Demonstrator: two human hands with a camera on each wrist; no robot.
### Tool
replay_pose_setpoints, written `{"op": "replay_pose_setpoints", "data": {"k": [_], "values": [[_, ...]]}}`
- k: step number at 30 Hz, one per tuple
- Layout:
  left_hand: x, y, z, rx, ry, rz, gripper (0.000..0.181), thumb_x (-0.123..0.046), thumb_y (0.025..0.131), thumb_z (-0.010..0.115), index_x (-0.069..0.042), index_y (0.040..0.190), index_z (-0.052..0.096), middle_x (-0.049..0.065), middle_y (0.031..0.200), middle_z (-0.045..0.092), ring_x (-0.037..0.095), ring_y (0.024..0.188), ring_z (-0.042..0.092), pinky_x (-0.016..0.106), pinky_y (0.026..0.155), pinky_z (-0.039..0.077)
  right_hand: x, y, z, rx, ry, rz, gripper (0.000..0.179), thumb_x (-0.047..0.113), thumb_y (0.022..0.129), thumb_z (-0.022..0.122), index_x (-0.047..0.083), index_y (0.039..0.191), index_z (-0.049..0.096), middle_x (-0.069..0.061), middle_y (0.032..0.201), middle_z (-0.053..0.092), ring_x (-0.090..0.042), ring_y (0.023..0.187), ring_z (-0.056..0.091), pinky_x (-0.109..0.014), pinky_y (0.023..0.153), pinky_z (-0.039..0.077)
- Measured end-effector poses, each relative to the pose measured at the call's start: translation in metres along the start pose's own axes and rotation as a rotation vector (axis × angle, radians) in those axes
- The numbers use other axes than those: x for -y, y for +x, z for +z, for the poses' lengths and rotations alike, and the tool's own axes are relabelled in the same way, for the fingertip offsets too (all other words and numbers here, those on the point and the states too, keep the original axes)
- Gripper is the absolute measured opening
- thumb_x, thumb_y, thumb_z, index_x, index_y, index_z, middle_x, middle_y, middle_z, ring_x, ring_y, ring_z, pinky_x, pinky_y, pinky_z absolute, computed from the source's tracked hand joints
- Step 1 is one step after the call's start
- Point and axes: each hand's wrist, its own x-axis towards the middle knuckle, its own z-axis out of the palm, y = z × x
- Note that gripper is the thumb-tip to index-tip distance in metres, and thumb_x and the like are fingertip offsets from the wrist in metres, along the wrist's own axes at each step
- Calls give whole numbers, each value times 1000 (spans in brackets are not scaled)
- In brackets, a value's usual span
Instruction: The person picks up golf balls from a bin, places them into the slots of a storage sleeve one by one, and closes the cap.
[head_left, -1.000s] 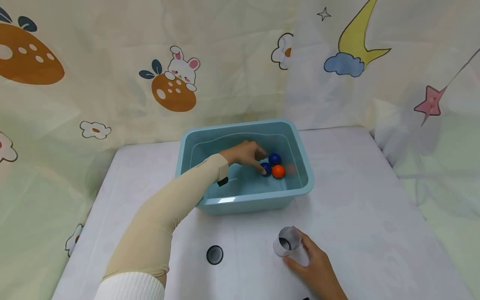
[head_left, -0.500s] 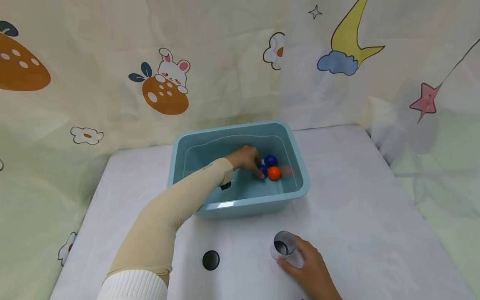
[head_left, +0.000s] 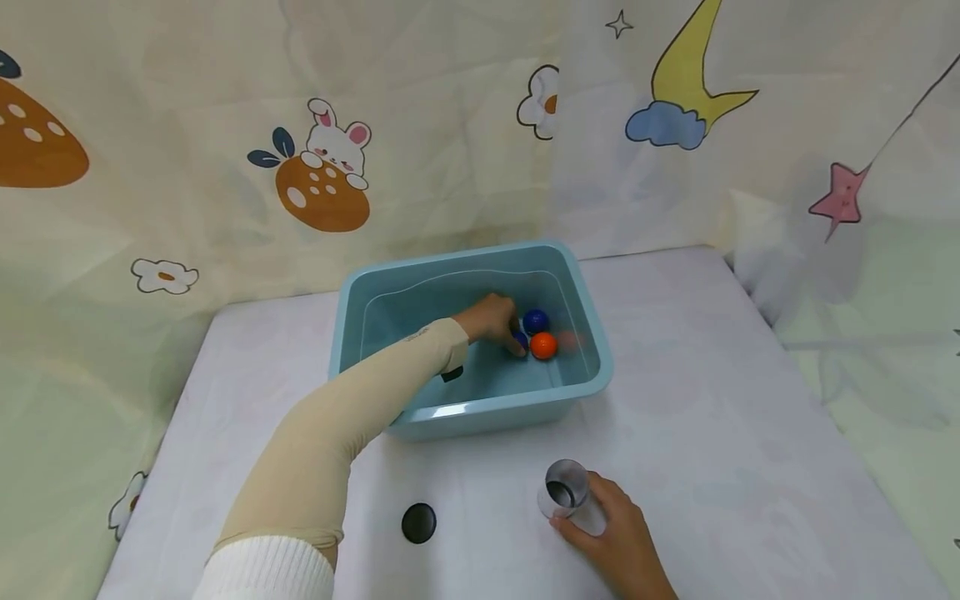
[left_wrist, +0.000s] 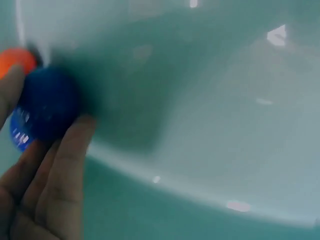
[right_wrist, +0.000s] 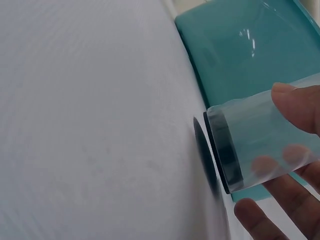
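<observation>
Your left grip (head_left: 491,319) pinches a glossy blue ball (left_wrist: 52,102) at three o'clock in the rectangular teal plastic tub (head_left: 525,401), seemingly mid-pickup; likely lift next. Your right grip (head_left: 618,542) clasps a clear cylindrical container (right_wrist: 252,135).

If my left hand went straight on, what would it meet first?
Your left hand would first meet the near blue ball, within its grip; beyond that, probably the orange ball, but depth's unclear.

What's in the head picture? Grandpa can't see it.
A left hand grips a blue ball in a teal tub, beside another blue ball and an orange ball. The right hand holds a clear cup; a black disc lies on the table.
</observation>
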Motion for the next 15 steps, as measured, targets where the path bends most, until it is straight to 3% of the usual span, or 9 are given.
{"op": "replay_pose_setpoints", "data": {"k": [4, 8, 12, 15], "values": [[-3, -12, -13, 47, 32, -18, 38, -27, 93, 89, -1, 119, 79, 13, 115, 78, 23, 98, 68, 32, 89, 60, 1, -1, 1, -14, 1, 4, 53, 25, 80, 98, 10, 126, 75, -1, 123, 76, -24, 117, 71, -49, 101, 61], [-4, -21, -25, 50, 46, 21, 42, -28, 94, 88, -2, 125, 79, 13, 121, 77, 23, 104, 70, 31, 91, 60, 5, -1, -1, -18, -3, 26, 53, 24, 81, 98, 9, 125, 74, -4, 125, 76, -21, 113, 70, -49, 99, 61], [-1, -31, -33, 31, -10, 66, 36, -25, 94, 88, -4, 122, 81, 10, 115, 79, 21, 100, 70, 28, 86, 60, 8, 0, -1, -35, -10, 25, 53, 22, 80, 98, 9, 126, 74, 0, 121, 76, -10, 101, 66, -40, 92, 61], [1, -40, -37, 3, -66, 94, 36, -24, 93, 88, -4, 123, 81, 8, 113, 81, 20, 100, 72, 28, 87, 60, 9, -1, 0, -64, 6, -22, 54, 20, 79, 99, 9, 126, 74, 3, 120, 77, -5, 96, 66, -34, 90, 60]]}}
